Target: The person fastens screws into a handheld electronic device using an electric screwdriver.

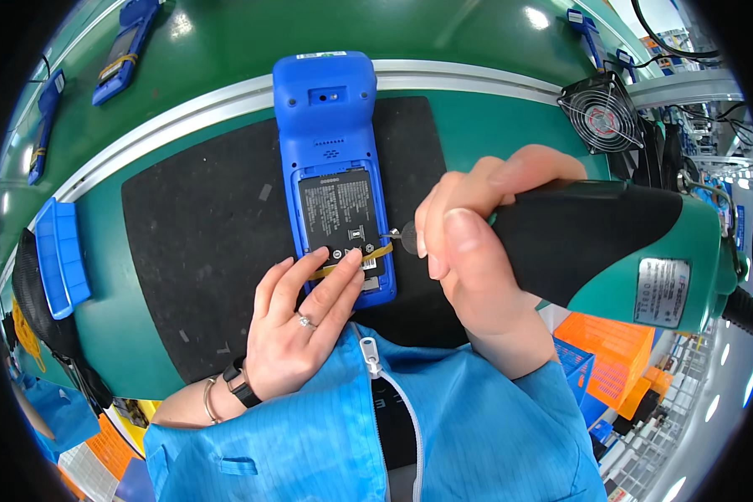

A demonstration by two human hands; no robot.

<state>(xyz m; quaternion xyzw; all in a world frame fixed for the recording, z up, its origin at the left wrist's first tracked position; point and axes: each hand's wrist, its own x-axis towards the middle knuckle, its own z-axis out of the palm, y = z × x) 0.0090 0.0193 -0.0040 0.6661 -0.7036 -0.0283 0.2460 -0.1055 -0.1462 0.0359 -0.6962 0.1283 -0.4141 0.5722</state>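
Note:
A blue handheld terminal [326, 100] lies back-up in front of me, its compartment showing a black battery [337, 209]. A yellow rubber band [380, 252] runs across the lower part of the battery. My left hand [297, 322] rests with fingers stretched out, fingertips on the band and the battery's lower end. My right hand [485, 243] is closed around a green and black electric screwdriver [594, 238], held lying sideways. Its bit points left at the terminal's right edge, just above the band; whether it touches, I cannot tell.
Under the terminal is a black mat [209, 226] on a green bench. A blue tray [61, 258] stands at the left, a small fan [602, 115] at the far right. Beyond a metal rail lie more blue terminals [125, 52]. Orange crates [607, 356] sit at the lower right.

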